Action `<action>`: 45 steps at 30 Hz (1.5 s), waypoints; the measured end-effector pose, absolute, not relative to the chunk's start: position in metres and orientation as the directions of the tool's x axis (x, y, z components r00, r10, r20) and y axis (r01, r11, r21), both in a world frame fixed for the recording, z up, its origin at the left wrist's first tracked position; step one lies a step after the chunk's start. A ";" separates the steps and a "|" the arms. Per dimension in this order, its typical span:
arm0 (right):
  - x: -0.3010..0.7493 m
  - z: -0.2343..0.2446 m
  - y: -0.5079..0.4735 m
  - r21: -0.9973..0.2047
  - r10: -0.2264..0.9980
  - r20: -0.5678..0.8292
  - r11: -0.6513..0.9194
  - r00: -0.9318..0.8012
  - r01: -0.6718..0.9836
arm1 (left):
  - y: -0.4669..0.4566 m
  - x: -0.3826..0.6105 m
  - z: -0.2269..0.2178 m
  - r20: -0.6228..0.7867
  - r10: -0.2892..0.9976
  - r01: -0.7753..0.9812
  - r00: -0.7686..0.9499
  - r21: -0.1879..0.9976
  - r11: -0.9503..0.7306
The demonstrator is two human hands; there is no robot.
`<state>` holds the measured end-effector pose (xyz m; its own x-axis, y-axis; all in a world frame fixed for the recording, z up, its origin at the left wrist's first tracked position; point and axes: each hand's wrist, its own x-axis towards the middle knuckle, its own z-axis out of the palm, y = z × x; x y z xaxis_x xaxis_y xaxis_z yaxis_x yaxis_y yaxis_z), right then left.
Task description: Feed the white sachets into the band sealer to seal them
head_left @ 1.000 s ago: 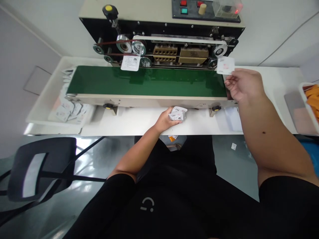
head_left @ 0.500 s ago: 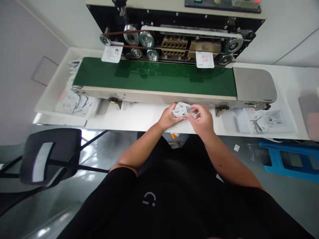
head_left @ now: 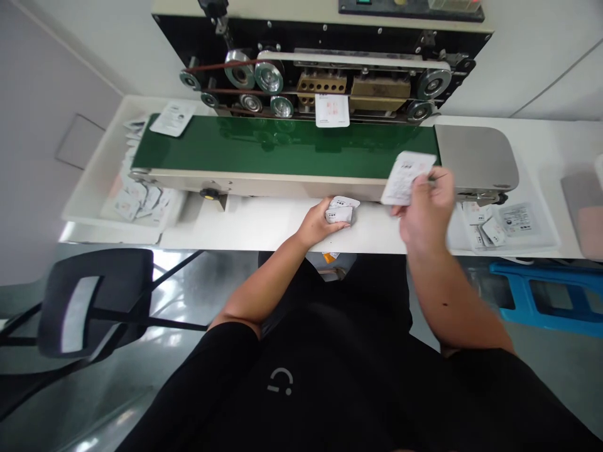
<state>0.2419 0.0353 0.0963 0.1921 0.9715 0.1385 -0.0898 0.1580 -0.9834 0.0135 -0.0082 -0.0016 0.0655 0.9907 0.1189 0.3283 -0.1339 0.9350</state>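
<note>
My left hand (head_left: 316,224) is closed around several small white sachets (head_left: 340,215) just above the white table, by the machine's front edge. Between the fingers of my right hand (head_left: 428,210) is a single white sachet (head_left: 407,178) with printing on it, raised over the right part of the green conveyor belt (head_left: 301,154). Another sachet (head_left: 332,111) hangs upright in the band sealing machine (head_left: 372,37), in front of its brass blocks. At the belt's left end lies a further sachet (head_left: 173,118), flat and slightly turned.
A white bin (head_left: 89,188) at the left end holds many sachets. On the right stands a clear tray (head_left: 541,235) with several sachets. A black chair (head_left: 101,301) is at lower left, a blue stool (head_left: 532,295) at lower right.
My right hand has drawn one sachet from the bunch and lifted it rightward to the belt. The sachet in the machine has travelled left; another has dropped onto the belt's left end.
</note>
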 end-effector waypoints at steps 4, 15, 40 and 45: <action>0.295 0.147 0.092 -0.993 0.972 -0.065 -0.041 0.224 -0.114 | -0.008 0.013 -0.001 0.089 0.995 0.332 0.053 0.938 -0.102; 0.268 0.183 0.168 -0.949 0.949 -0.263 -0.287 0.171 0.133 | -0.007 0.014 0.000 0.080 0.995 0.327 0.052 0.940 -0.092; 0.197 0.038 -0.004 -0.942 0.993 -0.049 -0.012 -0.104 0.334 | -0.009 0.013 -0.006 0.191 0.981 0.340 0.039 0.920 -0.193; 0.200 0.034 -0.006 -0.940 0.999 0.030 0.041 -0.035 0.338 | -0.006 0.012 -0.010 0.229 0.971 0.290 0.062 0.927 -0.237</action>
<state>0.2003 -0.0061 0.0339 -0.0354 0.9989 0.0305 0.3383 0.0407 -0.9402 0.0121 -0.0060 -0.0105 0.0618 0.9714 0.2292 0.2899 -0.2372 0.9272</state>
